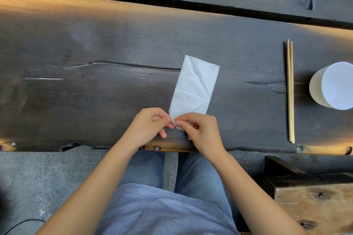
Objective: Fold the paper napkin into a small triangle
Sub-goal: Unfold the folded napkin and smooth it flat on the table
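A white paper napkin (194, 86) lies on the dark wooden table (95, 82) as a long narrow rectangle, tilted a little to the right, with diagonal crease lines across it. Its near left corner is lifted off the wood. My left hand (150, 126) pinches that corner from the left between thumb and forefinger. My right hand (200, 131) pinches the same corner from the right, and covers the napkin's near edge. The two hands' fingertips almost touch.
A pair of wooden chopsticks (290, 91) lies lengthwise to the right of the napkin. A white cup (334, 86) stands at the far right edge. A wooden bench (313, 196) sits below right. The table's near edge runs just under my wrists.
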